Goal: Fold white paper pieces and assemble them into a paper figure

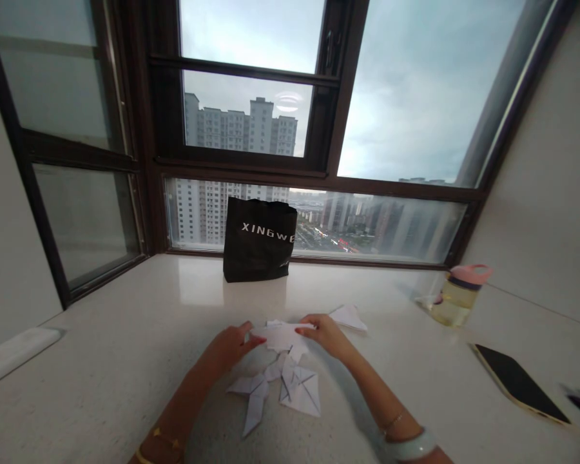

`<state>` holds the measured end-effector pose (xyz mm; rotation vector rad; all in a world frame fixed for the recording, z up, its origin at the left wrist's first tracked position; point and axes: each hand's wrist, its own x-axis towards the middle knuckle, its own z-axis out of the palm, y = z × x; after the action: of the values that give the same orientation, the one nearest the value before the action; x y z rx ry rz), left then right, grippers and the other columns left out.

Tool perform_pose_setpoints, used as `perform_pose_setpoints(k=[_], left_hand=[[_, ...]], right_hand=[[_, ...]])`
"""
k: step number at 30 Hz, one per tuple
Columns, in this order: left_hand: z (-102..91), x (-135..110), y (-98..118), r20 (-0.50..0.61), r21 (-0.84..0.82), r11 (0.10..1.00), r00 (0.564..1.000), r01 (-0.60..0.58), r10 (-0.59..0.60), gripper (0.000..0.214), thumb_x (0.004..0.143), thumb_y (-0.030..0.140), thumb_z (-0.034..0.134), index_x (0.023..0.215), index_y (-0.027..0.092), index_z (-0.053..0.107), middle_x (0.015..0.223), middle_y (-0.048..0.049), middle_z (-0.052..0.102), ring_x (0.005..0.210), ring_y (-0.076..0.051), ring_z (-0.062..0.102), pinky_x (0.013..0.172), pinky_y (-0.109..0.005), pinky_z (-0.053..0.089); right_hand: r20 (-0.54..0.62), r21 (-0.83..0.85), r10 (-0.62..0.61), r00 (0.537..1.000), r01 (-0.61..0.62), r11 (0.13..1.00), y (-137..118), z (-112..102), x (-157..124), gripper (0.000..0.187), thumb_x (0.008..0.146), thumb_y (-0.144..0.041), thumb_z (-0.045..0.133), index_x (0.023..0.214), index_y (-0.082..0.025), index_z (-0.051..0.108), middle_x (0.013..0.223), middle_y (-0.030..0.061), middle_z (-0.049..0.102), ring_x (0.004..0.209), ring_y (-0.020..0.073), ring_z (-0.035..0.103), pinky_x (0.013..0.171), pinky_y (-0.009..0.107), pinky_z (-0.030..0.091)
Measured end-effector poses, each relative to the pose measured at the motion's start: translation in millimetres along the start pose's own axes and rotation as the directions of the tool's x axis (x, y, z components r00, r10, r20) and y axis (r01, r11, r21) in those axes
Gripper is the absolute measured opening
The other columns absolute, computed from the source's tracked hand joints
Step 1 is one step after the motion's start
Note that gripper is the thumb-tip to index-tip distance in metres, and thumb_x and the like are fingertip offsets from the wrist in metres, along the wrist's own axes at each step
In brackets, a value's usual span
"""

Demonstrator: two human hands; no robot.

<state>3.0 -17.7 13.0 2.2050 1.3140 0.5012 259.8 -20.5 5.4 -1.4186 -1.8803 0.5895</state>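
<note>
Between my two hands is a piece of folded white paper (281,336), raised a little over the white counter. My left hand (232,345) pinches its left edge between thumb and fingers. At its right edge, my right hand (323,332) is closed on it the same way. Just below lie several folded paper pieces: a pinwheel-like piece (256,392) on the left and a creased square piece (300,392) on the right. Some of them overlap, so their exact shapes are hard to tell. A flat folded paper (348,318) rests beyond my right hand.
A black bag (260,241) with white lettering stands by the window. To the right are a bottle (457,299) with a pink lid and a dark-screened phone (519,380). A long white object (17,354) lies at the left edge of the counter (125,335).
</note>
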Motion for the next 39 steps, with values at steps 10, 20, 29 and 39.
perform_pose_setpoints(k=[10, 20, 29, 39], left_hand=[[4.8, -0.3, 2.2, -0.034, 0.287, 0.957, 0.998, -0.032, 0.043, 0.044, 0.089, 0.044, 0.024, 0.085, 0.019, 0.060, 0.071, -0.0079, 0.064, 0.068, -0.019, 0.060, 0.058, -0.026, 0.034], [7.2, 0.2, -4.3, -0.024, 0.253, 0.968, 1.000, 0.008, -0.002, 0.045, 0.090, 0.043, 0.023, 0.080, 0.018, 0.059, 0.073, -0.0082, 0.064, 0.068, -0.018, 0.060, 0.059, -0.026, 0.035], [7.9, 1.4, -6.7, 0.001, 0.263, 0.965, 1.000, -0.015, 0.016, 0.045, 0.090, 0.040, 0.020, 0.083, 0.017, 0.058, 0.077, -0.0097, 0.065, 0.070, -0.019, 0.061, 0.058, -0.026, 0.034], [10.0, 1.5, -9.2, -0.003, 0.235, 0.972, 1.000, 0.003, -0.002, 0.044, 0.090, 0.043, 0.019, 0.081, 0.019, 0.056, 0.077, -0.0073, 0.066, 0.070, -0.017, 0.061, 0.059, -0.025, 0.035]], right_hand=[[-0.044, -0.108, 0.523, 0.851, -0.524, 0.845, 103.4, -109.1, -49.6, 0.027, 0.056, -0.041, 0.066, 0.056, -0.014, 0.063, 0.051, 0.0050, 0.062, 0.051, 0.0145, 0.053, 0.047, 0.024, 0.035], [-0.094, -0.128, 0.576, 0.812, -0.584, 0.802, 110.4, -102.8, -24.7, 0.016, 0.055, -0.025, 0.069, 0.046, -0.015, 0.061, 0.040, 0.0001, 0.055, 0.043, 0.0103, 0.047, 0.043, 0.022, 0.032], [-0.066, 0.009, 0.586, 0.808, -0.587, 0.810, 101.2, -94.7, -33.1, 0.023, 0.061, -0.029, 0.068, 0.077, -0.013, 0.073, 0.045, -0.0017, 0.055, 0.048, 0.0114, 0.050, 0.046, 0.021, 0.033], [-0.049, 0.104, 0.600, 0.798, -0.594, 0.798, 99.8, -86.0, -22.0, 0.027, 0.062, -0.015, 0.065, 0.087, -0.009, 0.072, 0.038, -0.0056, 0.048, 0.042, 0.0089, 0.042, 0.046, 0.021, 0.032]])
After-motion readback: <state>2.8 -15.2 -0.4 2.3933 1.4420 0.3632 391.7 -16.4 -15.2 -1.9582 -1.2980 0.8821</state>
